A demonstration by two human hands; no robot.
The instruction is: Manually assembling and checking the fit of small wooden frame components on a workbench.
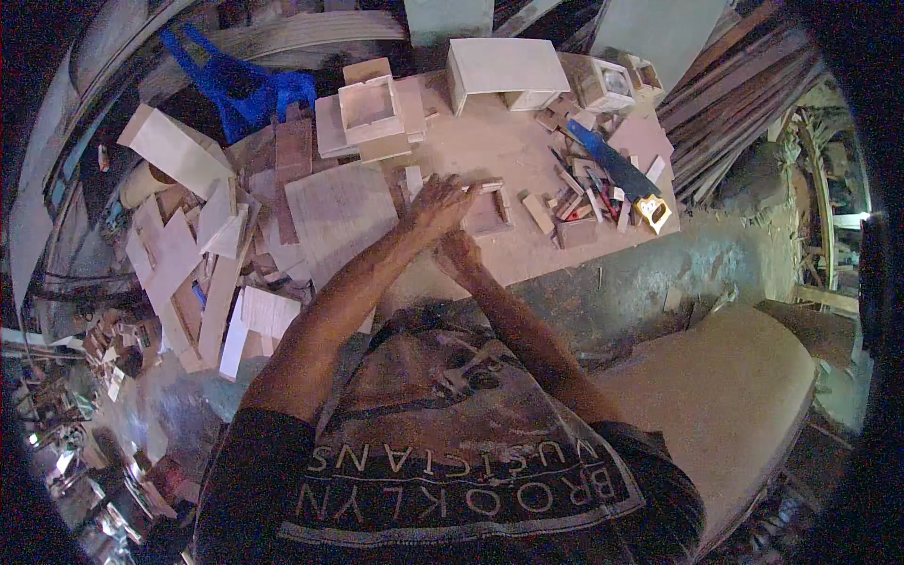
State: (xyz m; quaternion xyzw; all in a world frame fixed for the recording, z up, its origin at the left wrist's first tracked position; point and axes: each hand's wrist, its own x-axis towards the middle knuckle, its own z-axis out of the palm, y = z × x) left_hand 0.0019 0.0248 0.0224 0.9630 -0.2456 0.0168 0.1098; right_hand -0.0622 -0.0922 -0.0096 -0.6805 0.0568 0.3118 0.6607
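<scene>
Dark shirt [461, 400] foremost; small wooden frame [504, 204] just right of left hand [440, 203].

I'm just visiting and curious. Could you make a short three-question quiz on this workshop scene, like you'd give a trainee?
1. True or false: the handsaw lies to the right of the right hand.

2. Which of these is nearest the left hand?
A) the handsaw
B) the small wooden frame
C) the blue plastic object

3. Fill in: the ___ hand reaches farther forward.

Key: 1. True. 2. B. 3. Left.
</scene>
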